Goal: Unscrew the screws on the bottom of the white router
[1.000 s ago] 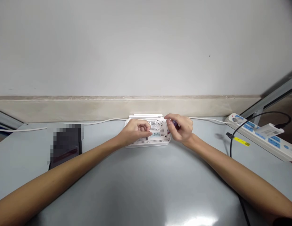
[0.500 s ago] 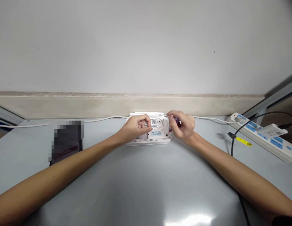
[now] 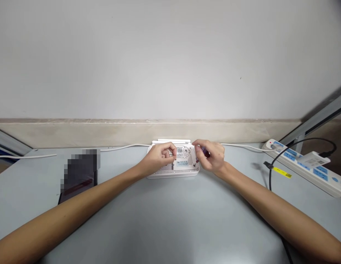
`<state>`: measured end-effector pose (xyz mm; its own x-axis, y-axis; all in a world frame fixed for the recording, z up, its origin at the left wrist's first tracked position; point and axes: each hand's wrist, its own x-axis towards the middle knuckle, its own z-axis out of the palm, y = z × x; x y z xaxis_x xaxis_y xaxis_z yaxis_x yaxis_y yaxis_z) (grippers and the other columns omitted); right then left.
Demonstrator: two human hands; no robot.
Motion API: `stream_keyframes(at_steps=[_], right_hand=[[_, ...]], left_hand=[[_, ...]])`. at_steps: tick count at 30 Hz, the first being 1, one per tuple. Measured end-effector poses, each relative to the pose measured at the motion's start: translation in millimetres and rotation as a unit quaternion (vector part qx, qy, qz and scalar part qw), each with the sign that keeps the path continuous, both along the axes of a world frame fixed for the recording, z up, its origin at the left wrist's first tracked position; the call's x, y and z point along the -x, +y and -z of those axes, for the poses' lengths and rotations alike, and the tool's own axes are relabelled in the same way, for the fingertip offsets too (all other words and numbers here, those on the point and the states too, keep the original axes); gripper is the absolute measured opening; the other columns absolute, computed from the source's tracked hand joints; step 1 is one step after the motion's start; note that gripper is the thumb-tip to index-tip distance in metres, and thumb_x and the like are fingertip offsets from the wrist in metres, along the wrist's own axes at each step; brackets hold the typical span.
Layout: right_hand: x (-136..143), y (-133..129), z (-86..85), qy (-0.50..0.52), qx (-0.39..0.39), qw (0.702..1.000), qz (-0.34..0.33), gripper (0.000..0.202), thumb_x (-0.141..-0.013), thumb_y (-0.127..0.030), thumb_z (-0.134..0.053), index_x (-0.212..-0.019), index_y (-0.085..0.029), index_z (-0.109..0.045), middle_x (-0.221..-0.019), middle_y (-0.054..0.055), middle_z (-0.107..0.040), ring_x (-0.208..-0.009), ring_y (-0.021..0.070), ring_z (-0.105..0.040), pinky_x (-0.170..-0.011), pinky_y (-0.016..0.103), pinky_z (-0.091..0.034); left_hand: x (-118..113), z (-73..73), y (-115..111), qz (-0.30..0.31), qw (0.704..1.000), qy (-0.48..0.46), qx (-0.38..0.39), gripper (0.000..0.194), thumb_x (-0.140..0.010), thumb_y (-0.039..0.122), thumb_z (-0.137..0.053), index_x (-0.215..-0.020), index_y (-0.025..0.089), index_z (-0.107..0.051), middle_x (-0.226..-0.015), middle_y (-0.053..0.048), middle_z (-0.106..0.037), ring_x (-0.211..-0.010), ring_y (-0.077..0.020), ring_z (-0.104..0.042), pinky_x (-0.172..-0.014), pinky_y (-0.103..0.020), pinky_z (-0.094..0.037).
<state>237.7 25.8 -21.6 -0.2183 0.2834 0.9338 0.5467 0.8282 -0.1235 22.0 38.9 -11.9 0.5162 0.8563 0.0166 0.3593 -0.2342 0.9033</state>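
Your left hand [image 3: 158, 157] pinches together over the white router [image 3: 182, 164], while your right hand [image 3: 212, 156] clamps a dark-handled screwdriver [image 3: 204, 151] at the router's right end.

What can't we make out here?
All from the head view:
Tool: mostly hidden by the right hand; tip too small to tell whether it touches the router.
Left hand: curled, so whether it pinches anything is hidden.
Blue label on the router: print too small to read.
Dark thing at left: masked by pixel blocks, near edge behind the left forearm.
Power strip: near end cut off by the right picture edge.
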Motion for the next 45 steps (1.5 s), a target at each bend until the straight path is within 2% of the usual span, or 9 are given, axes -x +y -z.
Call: stream_keyframes(at_steps=[6, 16, 20, 24, 29, 34, 38, 41, 45], right_hand=[[-1.3, 0.0, 0.8, 0.006, 0.008, 1.000, 0.008, 0.013, -0.085, -0.012, -0.050, -0.088, -0.020, -0.060, -0.048, -0.008, -0.050, -0.034, 0.0056, -0.037, -0.037, 0.021, -0.030], [-1.1, -0.4, 1.1, 0.000, 0.006, 1.000, 0.012, 0.012, -0.087, -0.014, -0.049, -0.088, -0.020, -0.059, -0.049, -0.008, -0.048, -0.035, 0.0055, -0.037, -0.037, 0.021, -0.030], [0.1, -0.2, 1.1, 0.003, 0.000, 1.000, 0.003, 0.012, -0.085, -0.012, -0.051, -0.087, -0.020, -0.059, -0.048, -0.009, -0.043, -0.036, 0.0055, -0.036, -0.038, 0.021, -0.030], [-3.8, 0.0, -4.8, -0.015, 0.003, 1.000, -0.006, 0.010, -0.084, -0.012, -0.050, -0.081, -0.020, -0.057, -0.045, -0.009, -0.041, -0.035, 0.0058, -0.035, -0.038, 0.021, -0.028], [-17.0, -3.5, -31.6, -0.159, 0.076, 0.984, 0.001, 0.015, -0.080, -0.018, -0.049, -0.064, -0.020, -0.048, -0.045, -0.006, -0.044, -0.039, 0.0081, -0.033, -0.042, 0.024, -0.025], [-20.6, -12.5, -59.5, -0.284, 0.202, 0.937, -0.010, 0.017, -0.077, -0.018, -0.047, -0.060, -0.018, -0.046, -0.052, -0.003, -0.044, -0.045, 0.0085, -0.033, -0.048, 0.025, -0.024], [-18.4, -16.7, -65.9, -0.306, 0.267, 0.914, -0.008, 0.012, -0.076, -0.017, -0.048, -0.064, -0.017, -0.051, -0.054, -0.002, -0.049, -0.048, 0.0088, -0.037, -0.051, 0.025, -0.025], [-16.7, -18.4, -66.7, -0.310, 0.283, 0.907, 0.007, 0.010, -0.074, -0.017, -0.048, -0.065, -0.017, -0.052, -0.055, -0.001, -0.051, -0.048, 0.0094, -0.038, -0.053, 0.025, -0.025], [-14.2, -19.6, -67.0, -0.310, 0.294, 0.904, 0.018, 0.011, -0.075, -0.017, -0.046, -0.066, -0.017, -0.052, -0.055, -0.001, -0.050, -0.048, 0.0094, -0.036, -0.054, 0.025, -0.024]], left_hand=[[-2.6, 1.5, 1.4, 0.004, 0.999, -0.038, -0.009, 0.014, -0.077, 0.027, -0.065, -0.082, 0.017, -0.056, -0.068, 0.002, -0.051, -0.059, -0.0079, -0.048, -0.055, -0.019, -0.038], [-2.1, -0.6, -0.2, -0.005, 1.000, -0.017, -0.010, 0.011, -0.078, 0.027, -0.063, -0.082, 0.018, -0.057, -0.061, 0.004, -0.044, -0.053, -0.0070, -0.041, -0.050, -0.020, -0.033], [-3.2, -2.5, -1.0, -0.005, 1.000, -0.021, -0.006, 0.010, -0.078, 0.025, -0.063, -0.082, 0.019, -0.057, -0.061, 0.004, -0.045, -0.053, -0.0065, -0.042, -0.051, -0.019, -0.033], [-3.5, -1.0, 0.3, -0.001, 1.000, -0.019, -0.010, 0.010, -0.078, 0.025, -0.063, -0.083, 0.019, -0.057, -0.060, 0.004, -0.045, -0.052, -0.0066, -0.041, -0.050, -0.019, -0.033], [-2.3, 1.3, 1.9, -0.007, 1.000, 0.003, -0.027, 0.009, -0.078, 0.024, -0.061, -0.084, 0.019, -0.057, -0.054, 0.005, -0.040, -0.048, -0.0073, -0.036, -0.047, -0.020, -0.029], [-0.8, -1.5, 0.2, 0.001, 0.999, 0.019, -0.028, 0.005, -0.077, 0.021, -0.057, -0.082, 0.019, -0.057, -0.055, 0.006, -0.037, -0.049, -0.0066, -0.033, -0.047, -0.019, -0.026], [-0.4, -0.6, -0.6, -0.011, 1.000, 0.014, -0.024, 0.006, -0.078, 0.018, -0.053, -0.083, 0.019, -0.055, -0.054, 0.006, -0.033, -0.048, -0.0068, -0.031, -0.046, -0.020, -0.025], [-0.6, 1.2, 0.0, -0.006, 1.000, 0.005, -0.022, 0.007, -0.079, 0.017, -0.049, -0.083, 0.019, -0.053, -0.053, 0.005, -0.035, -0.047, -0.0077, -0.034, -0.046, -0.021, -0.025], [-0.4, 2.0, 1.0, 0.002, 1.000, -0.002, -0.014, 0.008, -0.087, 0.023, -0.043, -0.086, 0.021, -0.051, -0.053, 0.005, -0.036, -0.047, -0.0089, -0.033, -0.045, -0.021, -0.025]])
